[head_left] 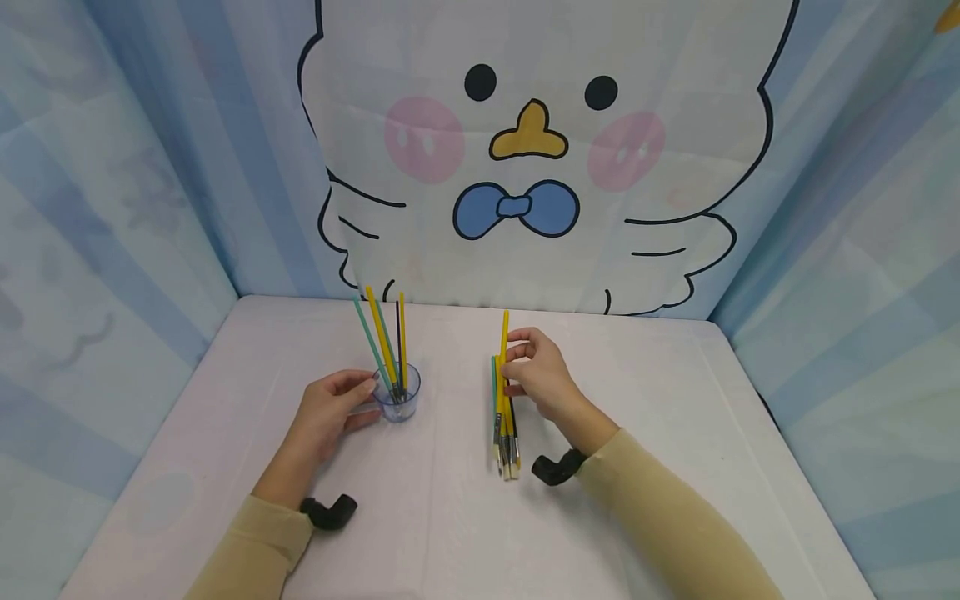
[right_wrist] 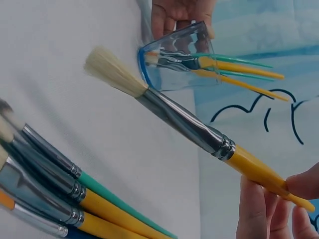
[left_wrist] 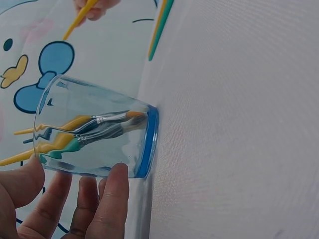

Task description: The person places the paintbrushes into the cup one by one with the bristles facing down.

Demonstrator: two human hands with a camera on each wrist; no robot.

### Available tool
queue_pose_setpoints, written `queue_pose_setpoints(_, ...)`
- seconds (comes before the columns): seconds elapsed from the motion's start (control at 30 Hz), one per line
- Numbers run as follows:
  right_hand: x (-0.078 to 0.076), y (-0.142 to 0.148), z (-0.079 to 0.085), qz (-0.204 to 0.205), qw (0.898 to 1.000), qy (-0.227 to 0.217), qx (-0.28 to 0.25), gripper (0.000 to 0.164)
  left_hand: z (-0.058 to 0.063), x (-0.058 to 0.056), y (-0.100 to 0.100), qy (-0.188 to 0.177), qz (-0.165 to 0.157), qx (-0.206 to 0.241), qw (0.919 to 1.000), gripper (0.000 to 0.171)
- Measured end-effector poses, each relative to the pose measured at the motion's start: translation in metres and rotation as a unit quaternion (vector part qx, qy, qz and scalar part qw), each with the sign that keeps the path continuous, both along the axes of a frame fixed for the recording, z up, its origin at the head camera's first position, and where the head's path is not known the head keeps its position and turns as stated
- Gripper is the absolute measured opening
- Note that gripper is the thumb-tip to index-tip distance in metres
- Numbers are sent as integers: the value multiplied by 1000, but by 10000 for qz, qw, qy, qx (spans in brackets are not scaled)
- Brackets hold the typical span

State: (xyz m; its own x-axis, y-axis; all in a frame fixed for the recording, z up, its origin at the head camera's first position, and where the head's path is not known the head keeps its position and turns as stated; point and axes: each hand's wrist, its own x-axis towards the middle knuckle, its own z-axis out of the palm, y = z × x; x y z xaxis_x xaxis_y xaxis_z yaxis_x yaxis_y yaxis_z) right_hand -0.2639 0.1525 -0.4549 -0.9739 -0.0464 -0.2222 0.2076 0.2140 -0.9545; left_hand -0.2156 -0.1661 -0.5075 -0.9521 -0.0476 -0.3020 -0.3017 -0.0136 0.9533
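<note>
A clear plastic cup (head_left: 411,408) with a bluish base stands upright on the table, several paintbrushes (head_left: 381,333) leaning in it, bristles down. Their handles are yellow, green and dark. My left hand (head_left: 330,410) holds the cup at its left side, thumb near the rim and fingers along the wall in the left wrist view. Between thumb and fingers, my right hand (head_left: 543,375) pinches a yellow-handled paintbrush (right_wrist: 187,119) by its handle. Its broad pale bristles point down and toward the cup in the right wrist view. Below it lies a row of paintbrushes (right_wrist: 57,186), side by side.
The white-covered table (head_left: 442,517) ends at a cloth backdrop (head_left: 525,267) printed with a cartoon bird. Striped blue curtains (head_left: 97,250) hang at both sides. A black curved piece (head_left: 330,512) sits at the left wrist, another (head_left: 558,467) at the right.
</note>
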Motion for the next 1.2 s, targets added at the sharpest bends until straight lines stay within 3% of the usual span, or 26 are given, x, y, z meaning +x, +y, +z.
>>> queue_pose_setpoints(0.57, 4, -25, 13, 61, 9953, 622, -743, 48, 0, 0, -1, -7, -23, 82, 10000, 41)
queue_pose_setpoints(1.2, 8, -51, 27, 95, 9781, 1376, -1561, 51, 1, 0, 0, -48, 5, 5, 10000, 41)
